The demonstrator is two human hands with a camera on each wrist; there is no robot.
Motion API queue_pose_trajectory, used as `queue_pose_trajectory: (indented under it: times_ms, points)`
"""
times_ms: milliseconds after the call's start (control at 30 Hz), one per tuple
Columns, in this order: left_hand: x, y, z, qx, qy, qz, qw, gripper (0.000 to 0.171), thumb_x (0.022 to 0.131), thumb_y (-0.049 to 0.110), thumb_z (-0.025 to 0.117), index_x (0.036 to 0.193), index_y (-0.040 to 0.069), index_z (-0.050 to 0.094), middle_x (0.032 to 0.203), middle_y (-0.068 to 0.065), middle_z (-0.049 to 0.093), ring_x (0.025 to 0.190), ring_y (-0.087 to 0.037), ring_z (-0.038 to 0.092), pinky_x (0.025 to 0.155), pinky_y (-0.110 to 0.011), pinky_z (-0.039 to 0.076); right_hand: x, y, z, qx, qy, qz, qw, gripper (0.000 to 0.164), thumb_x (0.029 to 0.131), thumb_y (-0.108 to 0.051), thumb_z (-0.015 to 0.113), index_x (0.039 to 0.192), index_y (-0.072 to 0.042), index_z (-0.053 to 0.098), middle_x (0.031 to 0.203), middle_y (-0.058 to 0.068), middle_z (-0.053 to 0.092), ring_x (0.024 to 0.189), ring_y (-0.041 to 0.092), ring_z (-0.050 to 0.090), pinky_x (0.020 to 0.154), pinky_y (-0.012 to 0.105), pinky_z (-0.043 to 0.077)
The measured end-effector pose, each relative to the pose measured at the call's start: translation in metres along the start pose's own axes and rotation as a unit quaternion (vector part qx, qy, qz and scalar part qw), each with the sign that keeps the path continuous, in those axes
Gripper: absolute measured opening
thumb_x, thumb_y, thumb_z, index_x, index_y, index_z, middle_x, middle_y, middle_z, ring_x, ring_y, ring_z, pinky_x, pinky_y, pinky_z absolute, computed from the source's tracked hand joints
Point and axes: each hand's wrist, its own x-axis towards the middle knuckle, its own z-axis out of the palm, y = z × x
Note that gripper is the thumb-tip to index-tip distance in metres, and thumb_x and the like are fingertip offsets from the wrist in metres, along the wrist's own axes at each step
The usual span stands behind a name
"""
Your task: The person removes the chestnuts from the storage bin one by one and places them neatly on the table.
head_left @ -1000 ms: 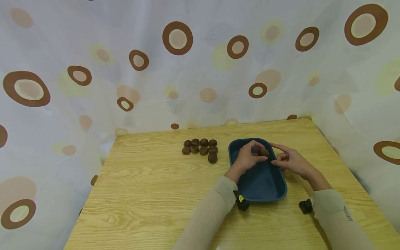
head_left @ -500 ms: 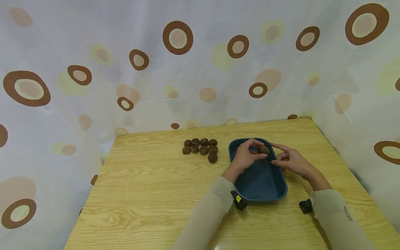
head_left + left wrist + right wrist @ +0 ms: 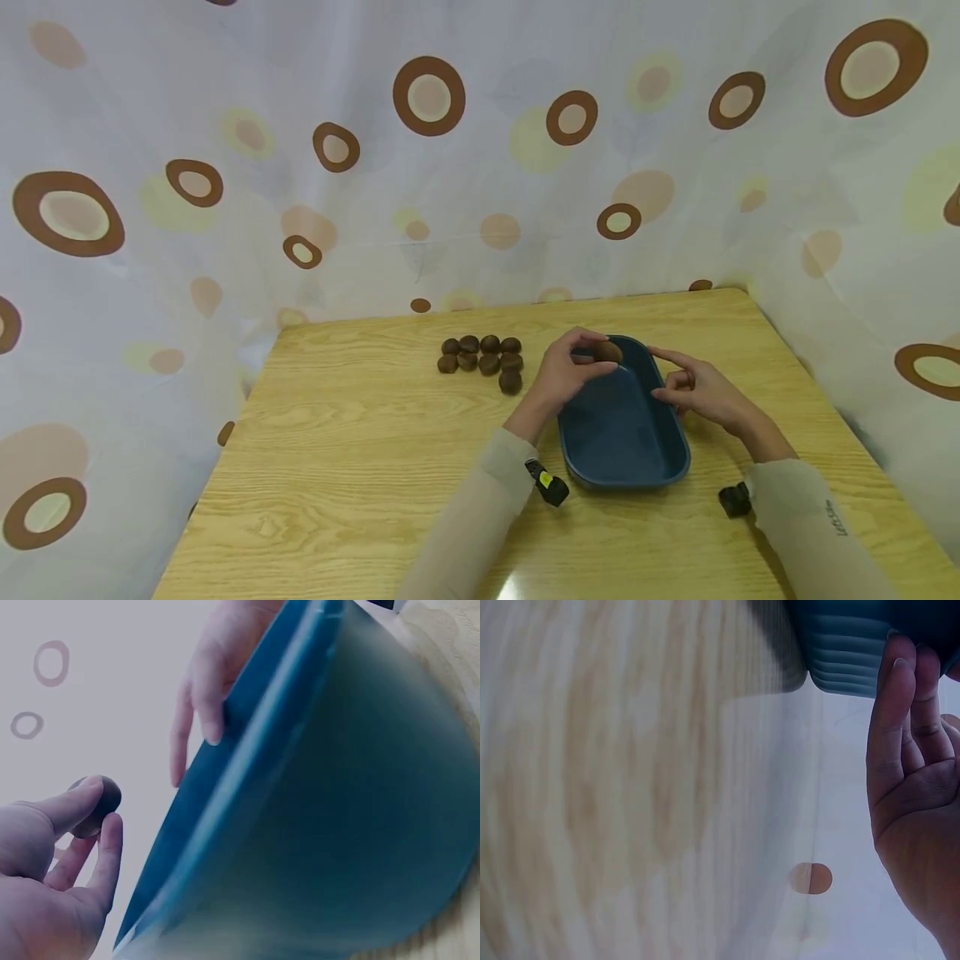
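In the head view my left hand (image 3: 562, 367) pinches a brown chestnut (image 3: 608, 352) between thumb and fingers, over the far left part of a deep blue plastic bin (image 3: 622, 429). The left wrist view shows that chestnut (image 3: 110, 796) held up beside the bin's rim. My right hand (image 3: 705, 390) holds the bin's right side, thumb at the inner edge and index finger stretched along the rim. From the right wrist, its fingers (image 3: 894, 712) lie against the bin's ribbed outer wall (image 3: 847, 656). The bin's bare floor shows in the head view.
Left of the bin, several chestnuts (image 3: 489, 363) sit in two short rows on the wooden table (image 3: 360, 450), with a single one (image 3: 510, 382) in front at the right end. A patterned curtain (image 3: 480, 167) hangs behind the table and along its sides.
My left hand has moved left with the chestnut, from over the bin's far right part to its far left part. The right hand and bin stay in place.
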Motion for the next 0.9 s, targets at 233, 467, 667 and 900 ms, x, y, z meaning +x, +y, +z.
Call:
queue_pose_trajectory:
  times_ms: [233,467,667,900]
  points:
    - [-0.009,0.002,-0.020,-0.035,0.005,-0.005,0.9993,0.035,0.095,0.016,0.078,0.127,0.022,0.069,0.127,0.001,0.063,0.110,-0.019,0.067,0.094,-0.034,0.058,0.000,0.003,0.001,0.000,0.006,0.008,1.000,0.079,0.101,-0.015,0.069,0.165,-0.006,0.024,0.074,0.002,0.065,0.062,0.022,0.061,0.060,0.038,0.060]
    - [-0.016,-0.007,-0.044,-0.049,0.020,-0.008,0.9986,0.036,0.095,0.016,0.077,0.130,0.023,0.068,0.132,0.000,0.061,0.111,-0.019,0.068,0.099,-0.039,0.057,-0.001,0.005,0.002,-0.001,0.007,-0.001,1.000,0.078,0.101,-0.014,0.069,0.165,-0.006,0.024,0.075,0.004,0.067,0.062,0.021,0.061,0.059,0.038,0.059]
    - [-0.020,-0.010,-0.064,-0.038,0.043,-0.017,0.9982,0.038,0.095,0.017,0.078,0.132,0.020,0.067,0.136,-0.003,0.060,0.117,-0.027,0.065,0.098,-0.041,0.057,0.000,0.005,0.002,0.002,0.007,-0.003,1.000,0.078,0.101,-0.015,0.069,0.165,-0.007,0.024,0.074,0.005,0.067,0.062,0.025,0.061,0.059,0.038,0.059]
    - [-0.025,-0.017,-0.087,-0.023,0.061,-0.019,0.9977,0.041,0.096,0.020,0.077,0.135,0.017,0.065,0.135,-0.006,0.062,0.120,-0.028,0.063,0.100,-0.042,0.055,0.000,0.005,0.002,0.003,0.007,0.002,1.000,0.078,0.102,-0.015,0.069,0.165,-0.008,0.024,0.075,0.005,0.067,0.063,0.026,0.061,0.060,0.039,0.059]
